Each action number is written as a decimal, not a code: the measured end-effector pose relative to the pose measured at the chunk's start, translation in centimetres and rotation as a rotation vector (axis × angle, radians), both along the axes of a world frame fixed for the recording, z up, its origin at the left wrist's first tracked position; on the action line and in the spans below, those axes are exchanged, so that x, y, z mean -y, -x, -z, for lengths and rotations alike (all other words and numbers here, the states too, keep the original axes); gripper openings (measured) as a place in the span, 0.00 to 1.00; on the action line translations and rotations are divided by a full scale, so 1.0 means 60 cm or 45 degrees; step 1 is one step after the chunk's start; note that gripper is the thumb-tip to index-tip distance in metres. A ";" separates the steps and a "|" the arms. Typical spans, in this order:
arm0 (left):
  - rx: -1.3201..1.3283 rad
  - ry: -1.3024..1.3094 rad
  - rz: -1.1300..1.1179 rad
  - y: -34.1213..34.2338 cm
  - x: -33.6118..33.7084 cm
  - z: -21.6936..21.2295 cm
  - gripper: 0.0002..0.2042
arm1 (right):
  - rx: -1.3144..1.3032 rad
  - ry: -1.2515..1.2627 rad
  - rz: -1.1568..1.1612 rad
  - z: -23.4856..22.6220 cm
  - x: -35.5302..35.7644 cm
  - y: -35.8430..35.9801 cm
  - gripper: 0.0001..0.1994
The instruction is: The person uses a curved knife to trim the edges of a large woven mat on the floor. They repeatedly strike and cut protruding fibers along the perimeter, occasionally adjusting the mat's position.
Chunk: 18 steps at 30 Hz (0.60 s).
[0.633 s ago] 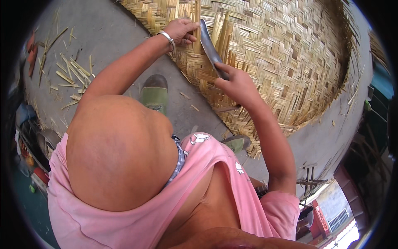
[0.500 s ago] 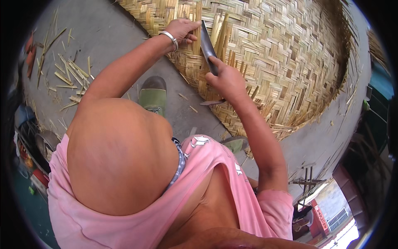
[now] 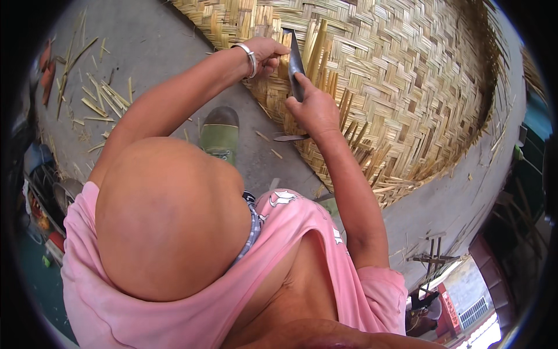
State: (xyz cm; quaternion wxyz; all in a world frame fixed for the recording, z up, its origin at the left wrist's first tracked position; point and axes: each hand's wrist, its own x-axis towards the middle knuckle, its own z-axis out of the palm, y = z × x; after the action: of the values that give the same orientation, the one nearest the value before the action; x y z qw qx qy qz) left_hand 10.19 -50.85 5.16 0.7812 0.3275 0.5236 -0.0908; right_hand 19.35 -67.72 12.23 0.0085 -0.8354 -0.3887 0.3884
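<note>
A big woven mat of split bamboo (image 3: 401, 87) lies in front of me, with several loose strip ends (image 3: 319, 55) sticking up near its left edge. My right hand (image 3: 317, 110) is closed round a dark, trough-shaped metal tool (image 3: 295, 58), its tip against the weave. Below that hand a thin dark hooked piece (image 3: 290, 138) pokes out; its link to the tool is hidden. My left hand (image 3: 263, 57), with a silver bangle at the wrist, pinches a pale bamboo strip (image 3: 285, 65) right beside the tool's tip.
Loose bamboo slivers (image 3: 107, 99) litter the grey concrete floor (image 3: 157, 58) at the left. A green shoe (image 3: 219, 139) stands close to the mat's near edge. Reddish pieces (image 3: 49, 81) lie at the far left, and a small wooden frame (image 3: 432, 256) is at the lower right.
My left hand has drawn a little nearer to me with the strip, which no longer stands straight up past the fingers. The tool and right hand have shifted slightly.
</note>
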 end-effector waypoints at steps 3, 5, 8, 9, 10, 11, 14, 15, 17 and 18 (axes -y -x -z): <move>-0.038 -0.020 0.005 -0.013 0.006 -0.013 0.10 | 0.001 0.009 0.001 0.002 0.001 -0.003 0.31; -0.043 0.003 -0.015 -0.012 0.009 -0.009 0.10 | 0.001 0.011 -0.004 -0.001 0.001 -0.004 0.32; -0.036 -0.120 -0.120 -0.019 0.011 -0.011 0.11 | 0.000 -0.052 0.015 0.005 0.005 -0.003 0.32; -0.051 -0.189 -0.157 -0.023 0.010 -0.009 0.11 | 0.000 -0.085 0.025 0.007 0.007 -0.003 0.32; -0.067 -0.281 -0.120 -0.029 0.001 -0.001 0.12 | -0.006 -0.072 0.020 0.006 0.006 -0.003 0.32; -0.043 -0.310 -0.122 -0.028 -0.002 0.006 0.13 | -0.012 -0.059 0.015 0.004 0.004 -0.003 0.32; 0.049 -0.336 -0.030 -0.023 -0.012 0.004 0.14 | -0.015 0.000 -0.017 -0.006 0.000 -0.004 0.32; 0.051 -0.428 0.131 -0.019 -0.019 -0.003 0.15 | -0.015 0.022 -0.030 -0.009 -0.001 -0.004 0.32; 0.046 -0.607 0.455 -0.005 -0.022 -0.020 0.18 | 0.030 0.018 -0.065 -0.012 -0.001 0.000 0.31; 0.047 -0.762 0.624 -0.004 -0.027 -0.007 0.22 | 0.052 0.016 -0.080 -0.014 0.000 0.001 0.31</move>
State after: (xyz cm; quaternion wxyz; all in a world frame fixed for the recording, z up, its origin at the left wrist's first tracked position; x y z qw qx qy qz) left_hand 10.44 -49.23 5.59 0.6157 0.6580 0.4188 -0.1122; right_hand 19.31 -67.71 13.05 -0.0169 -0.8307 -0.4123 0.3737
